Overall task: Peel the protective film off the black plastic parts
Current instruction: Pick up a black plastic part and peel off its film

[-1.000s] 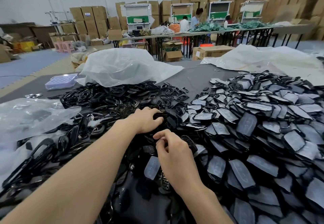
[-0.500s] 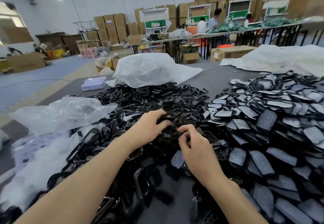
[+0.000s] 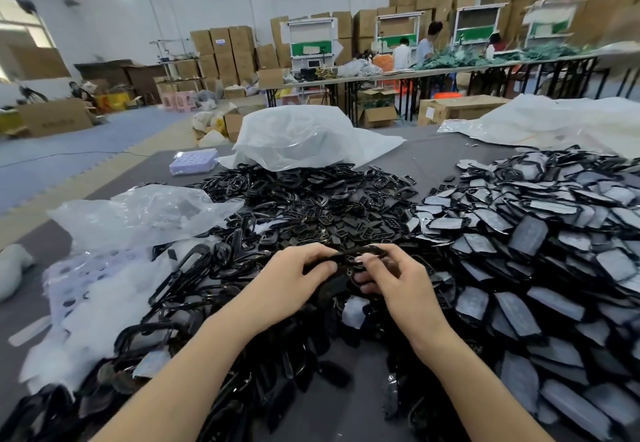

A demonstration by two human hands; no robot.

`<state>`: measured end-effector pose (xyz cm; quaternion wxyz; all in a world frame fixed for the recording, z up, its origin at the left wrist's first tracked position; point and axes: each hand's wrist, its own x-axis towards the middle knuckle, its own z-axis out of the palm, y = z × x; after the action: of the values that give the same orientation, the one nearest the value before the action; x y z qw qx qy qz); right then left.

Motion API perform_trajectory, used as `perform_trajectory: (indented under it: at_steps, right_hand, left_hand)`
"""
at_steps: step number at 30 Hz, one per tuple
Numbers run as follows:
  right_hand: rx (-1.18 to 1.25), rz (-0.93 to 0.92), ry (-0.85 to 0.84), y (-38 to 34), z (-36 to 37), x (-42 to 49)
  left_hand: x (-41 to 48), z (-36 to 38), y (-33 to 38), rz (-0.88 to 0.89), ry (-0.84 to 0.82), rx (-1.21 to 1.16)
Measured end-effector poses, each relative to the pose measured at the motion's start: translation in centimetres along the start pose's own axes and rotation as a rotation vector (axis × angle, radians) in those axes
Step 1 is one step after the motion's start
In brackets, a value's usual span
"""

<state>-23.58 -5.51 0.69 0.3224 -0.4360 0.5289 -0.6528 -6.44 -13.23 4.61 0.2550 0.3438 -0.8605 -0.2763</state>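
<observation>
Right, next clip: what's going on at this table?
A person holds one black plastic part in both hands over a grey table. The left hand grips its left end, and the right hand pinches its right end. Whether any film is coming off is too small to tell. A heap of film-covered parts lies to the right. A heap of black frames lies ahead and to the left, beside a clear plastic bag.

The plastic parts (image 3: 311,206) are shining black, the film (image 3: 530,237) on others is showing pale grey, and the worktop (image 3: 433,161) is looking dark grey.
</observation>
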Motion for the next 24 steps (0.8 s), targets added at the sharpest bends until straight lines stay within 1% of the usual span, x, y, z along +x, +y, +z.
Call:
perform_trajectory:
  at_steps: [2,5,7,9,11,13,14,18,21,24]
  right_hand:
    - [0.187,0.075,0.029,0.0,-0.5,0.2]
    - [0.34,0.195,0.008,-0.2,-1.1,0.3]
    - [0.473,0.283,-0.015,-0.2,-1.1,0.3]
    - [0.652,0.376,-0.037,-0.4,-1.1,0.4]
    - [0.833,0.443,-0.072,-0.6,-1.4,0.3]
    - [0.982,0.482,-0.078,-1.0,-1.6,0.3]
    - [1.011,0.49,-0.062,-1.1,-1.6,0.3]
    - [0.894,0.445,0.024,-1.0,-1.1,0.6]
    - [0.78,0.381,-0.005,-0.8,-1.0,0.4]
    - [0.557,0.331,-0.047,-0.7,-0.8,0.3]
  left_hand:
    - [-0.4,0.2,-0.1,-0.052,0.114,-0.057]
    - [-1.3,1.1,0.2,-0.101,0.271,-0.1]
    - [-1.9,2.0,0.8,-0.106,0.336,-0.2]
    - [-2.2,3.2,1.5,-0.141,0.346,-0.408]
    - [-2.3,4.3,2.1,-0.185,0.321,-0.631]
    - [-2.4,5.0,2.3,-0.211,0.325,-0.729]
    - [-2.4,5.2,2.2,-0.222,0.325,-0.748]
    - [-2.6,5.3,1.7,-0.263,0.323,-0.785]
    - [-2.7,5.2,1.7,-0.269,0.329,-0.793]
    - [-2.8,5.2,1.8,-0.271,0.323,-0.786]
